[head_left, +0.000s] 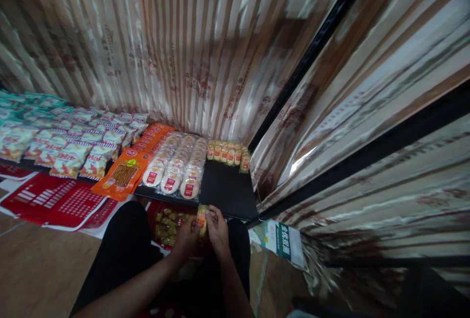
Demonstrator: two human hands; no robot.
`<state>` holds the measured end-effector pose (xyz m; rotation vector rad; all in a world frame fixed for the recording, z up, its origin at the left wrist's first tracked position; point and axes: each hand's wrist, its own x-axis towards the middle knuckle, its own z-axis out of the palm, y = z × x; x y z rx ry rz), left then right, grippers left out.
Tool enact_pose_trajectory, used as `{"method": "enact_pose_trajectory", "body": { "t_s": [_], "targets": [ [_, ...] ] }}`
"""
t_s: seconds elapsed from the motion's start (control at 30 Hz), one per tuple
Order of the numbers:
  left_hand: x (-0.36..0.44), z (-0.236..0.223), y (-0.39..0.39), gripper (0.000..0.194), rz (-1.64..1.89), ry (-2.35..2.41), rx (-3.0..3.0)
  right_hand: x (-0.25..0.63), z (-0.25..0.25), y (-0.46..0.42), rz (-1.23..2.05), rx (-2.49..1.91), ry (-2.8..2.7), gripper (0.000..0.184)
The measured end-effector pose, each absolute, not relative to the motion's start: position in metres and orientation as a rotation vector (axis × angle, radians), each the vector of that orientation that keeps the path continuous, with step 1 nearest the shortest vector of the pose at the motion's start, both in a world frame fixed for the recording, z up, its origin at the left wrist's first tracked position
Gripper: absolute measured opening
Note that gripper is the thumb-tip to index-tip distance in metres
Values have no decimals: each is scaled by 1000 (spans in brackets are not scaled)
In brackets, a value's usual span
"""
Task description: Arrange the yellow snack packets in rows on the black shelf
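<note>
Between my two hands, over the front edge of the black shelf [229, 185], is a small yellow snack packet [201, 217] with a red and white label. My left hand [187, 237] grips its left side, and my right hand [217, 230] pinches it from the right. Below them, between my knees, a red basket [152, 215] holds several more yellow-wrapped packets [169, 225]. At the back right of the shelf stand rows of small yellow packets [225, 153], with one packet [245, 162] farther forward at the right end.
Left of the bare shelf patch lie rows of round, clear-wrapped snacks [171, 183], orange packs [123, 173] and white snack bags [71, 156]. A second red basket [77, 205] sits on the floor. Black frame bars [304, 73] and a striped curtain [165, 53] enclose the shelf.
</note>
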<state>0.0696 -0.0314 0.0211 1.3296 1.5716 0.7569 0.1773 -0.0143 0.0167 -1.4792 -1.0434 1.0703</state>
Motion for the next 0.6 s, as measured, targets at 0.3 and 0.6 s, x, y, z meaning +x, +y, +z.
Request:
{"method": "enact_pose_trajectory", "body": {
  "t_s": [0.3, 0.6],
  "targets": [
    [85, 35, -13, 19, 813, 1571, 1309, 191, 19, -17, 963, -1508, -1065, 35],
    [99, 38, 6, 22, 861, 1570, 1331, 201, 37, -10, 808, -1549, -1219, 24]
  ]
}}
